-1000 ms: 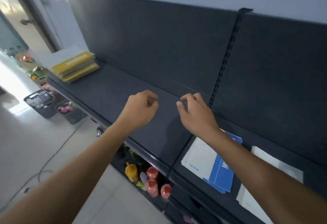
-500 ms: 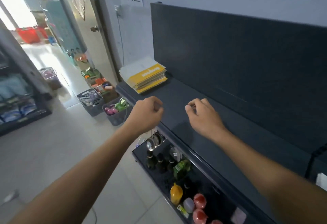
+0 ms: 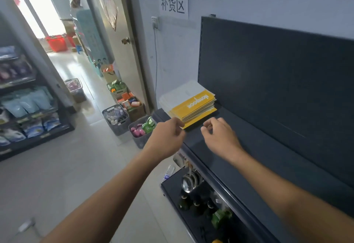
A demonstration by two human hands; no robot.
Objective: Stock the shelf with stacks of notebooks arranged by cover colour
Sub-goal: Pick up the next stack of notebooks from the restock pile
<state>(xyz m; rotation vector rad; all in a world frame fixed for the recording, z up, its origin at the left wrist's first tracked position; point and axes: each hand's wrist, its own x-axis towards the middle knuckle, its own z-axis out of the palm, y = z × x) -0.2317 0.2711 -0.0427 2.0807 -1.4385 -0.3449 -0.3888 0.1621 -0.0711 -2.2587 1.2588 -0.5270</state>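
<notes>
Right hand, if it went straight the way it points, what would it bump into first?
Probably the yellow notebook stack; only bare shelf lies before the right hand, though depth is unclear.

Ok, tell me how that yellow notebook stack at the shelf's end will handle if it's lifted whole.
Probably floppy: the yellow notebook stack is thin, flat booklets, so it may sag unless supported on both sides. Likely hefty, since many layers show at its edge. Those layers sit unevenly, so the top ones could slide if it's tilted.
</notes>
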